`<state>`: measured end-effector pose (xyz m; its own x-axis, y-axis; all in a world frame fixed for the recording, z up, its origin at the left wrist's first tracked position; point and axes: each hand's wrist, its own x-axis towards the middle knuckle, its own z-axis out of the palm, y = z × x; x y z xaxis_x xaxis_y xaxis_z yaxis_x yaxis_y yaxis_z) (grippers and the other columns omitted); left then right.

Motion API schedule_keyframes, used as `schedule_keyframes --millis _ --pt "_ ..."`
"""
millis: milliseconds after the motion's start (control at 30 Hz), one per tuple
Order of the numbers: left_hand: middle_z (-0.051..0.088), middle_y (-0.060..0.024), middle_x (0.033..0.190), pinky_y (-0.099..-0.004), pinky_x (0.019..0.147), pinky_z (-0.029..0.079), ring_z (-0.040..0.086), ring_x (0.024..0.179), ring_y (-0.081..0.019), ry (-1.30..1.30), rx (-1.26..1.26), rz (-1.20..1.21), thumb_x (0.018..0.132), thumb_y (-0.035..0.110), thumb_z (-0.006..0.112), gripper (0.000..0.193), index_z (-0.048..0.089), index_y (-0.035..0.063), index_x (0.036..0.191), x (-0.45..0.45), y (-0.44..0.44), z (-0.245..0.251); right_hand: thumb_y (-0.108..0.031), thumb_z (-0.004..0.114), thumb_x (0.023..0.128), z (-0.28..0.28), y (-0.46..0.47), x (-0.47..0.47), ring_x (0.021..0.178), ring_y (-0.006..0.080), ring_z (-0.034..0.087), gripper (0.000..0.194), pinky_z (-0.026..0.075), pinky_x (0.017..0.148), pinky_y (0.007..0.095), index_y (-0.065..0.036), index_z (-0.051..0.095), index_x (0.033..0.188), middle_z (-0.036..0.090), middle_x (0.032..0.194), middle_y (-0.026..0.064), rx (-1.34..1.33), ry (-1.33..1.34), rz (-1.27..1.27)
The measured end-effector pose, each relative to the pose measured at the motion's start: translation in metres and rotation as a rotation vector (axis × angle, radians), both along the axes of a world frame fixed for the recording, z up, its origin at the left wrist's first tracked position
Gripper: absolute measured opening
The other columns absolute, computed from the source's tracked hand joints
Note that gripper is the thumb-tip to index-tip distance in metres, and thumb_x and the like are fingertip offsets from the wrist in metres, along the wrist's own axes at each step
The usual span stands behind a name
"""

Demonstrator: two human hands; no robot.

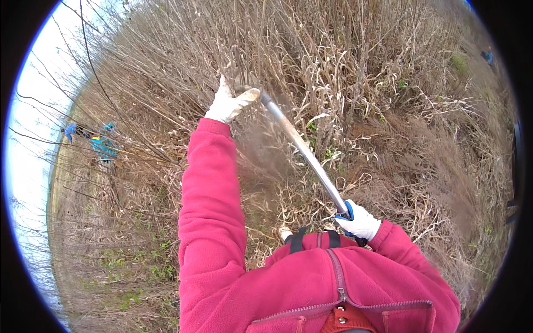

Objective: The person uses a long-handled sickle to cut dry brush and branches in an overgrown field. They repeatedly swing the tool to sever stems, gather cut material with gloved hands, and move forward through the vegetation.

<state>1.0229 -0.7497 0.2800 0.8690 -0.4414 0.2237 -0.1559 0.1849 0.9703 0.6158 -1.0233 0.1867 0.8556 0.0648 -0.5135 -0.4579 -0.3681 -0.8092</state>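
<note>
My left hand (229, 100), in a white work glove with a soiled thumb, reaches forward into a stand of dry stems (250, 37). Its thumb and forefinger are spread around some stems; whether it grips them is unclear. In my right hand (360, 220), also gloved in white, is the dark and blue handle end of a long-handled tool with a metal shaft (308, 154). The shaft slants up and left to just beside my left thumb. What head the tool has is hard to make out among the stems.
Dry grass (329, 83) and brushy stalks (441, 158) surround me, with low green leaves (125, 297) at lower left. Thin bare branches (89, 58) cross the left side. A person in teal (104, 147) is farther left; a small blue figure (487, 56) shows far right.
</note>
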Motion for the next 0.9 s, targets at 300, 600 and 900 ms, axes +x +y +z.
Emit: schedule_keyframes --millis 300,600,900 --pt "0.053 -0.0203 0.142 -0.0401 0.095 0.059 0.066 0.115 -0.0304 -0.088 0.200 0.141 0.085 0.000 0.080 0.099 0.018 0.0141 0.161 -0.025 -0.015 0.044 -0.029 0.074 0.091 0.006 0.009 -0.022 0.066 0.0174 0.063 0.038 0.053 0.062 0.0357 -0.005 0.057 0.114 0.066 0.081 0.0094 -0.005 -0.004 -0.086" --pt "0.060 -0.0153 0.139 -0.0342 0.096 0.057 0.067 0.113 -0.0197 -0.025 0.208 0.063 0.084 0.002 0.085 0.098 0.027 0.0123 0.162 -0.045 0.039 0.055 -0.031 0.077 0.089 -0.006 0.035 -0.047 0.069 0.0196 0.068 0.036 0.055 0.065 0.0371 -0.006 0.058 0.107 0.069 0.083 0.0097 -0.081 -0.055 -0.046" --pt "0.067 -0.0118 0.104 -0.0323 0.084 0.060 0.069 0.090 -0.0206 0.160 -0.045 0.122 0.088 -0.003 0.077 0.055 0.046 0.0013 0.133 -0.069 0.081 0.033 -0.032 0.075 0.090 -0.006 0.052 -0.056 0.073 0.0213 0.068 0.036 0.055 0.070 0.0373 -0.006 0.060 0.109 0.069 0.089 0.0114 -0.109 -0.090 0.048"
